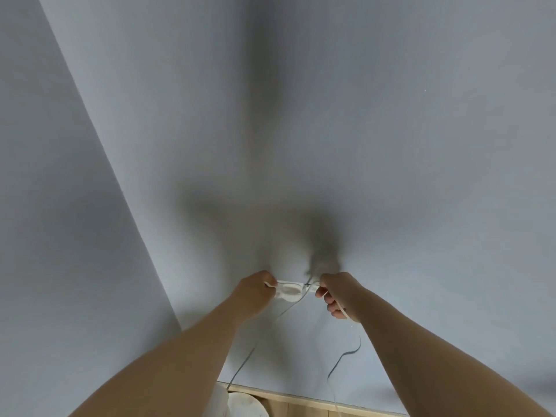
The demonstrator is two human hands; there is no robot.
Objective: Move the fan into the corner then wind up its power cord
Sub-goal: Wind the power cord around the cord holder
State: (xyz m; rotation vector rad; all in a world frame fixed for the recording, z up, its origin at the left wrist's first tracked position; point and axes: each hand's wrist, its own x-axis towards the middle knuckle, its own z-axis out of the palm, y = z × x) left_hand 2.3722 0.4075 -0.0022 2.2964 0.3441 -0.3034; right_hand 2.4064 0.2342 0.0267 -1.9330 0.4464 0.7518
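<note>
Both my hands are raised in front of the wall corner. My left hand [255, 291] pinches one end of a small white coiled bundle of the power cord [290, 291]. My right hand [338, 294] grips the other end, with a strand running through its fingers. Loose white cord hangs down from the bundle toward the floor on both sides. A white rounded piece of the fan [245, 403] shows at the bottom edge between my forearms; the rest of it is hidden.
Two pale grey walls meet in a corner line [120, 191] on the left. A wooden skirting and floor strip [301, 404] runs along the bottom. Dark shadows of my hands fall on the wall above them.
</note>
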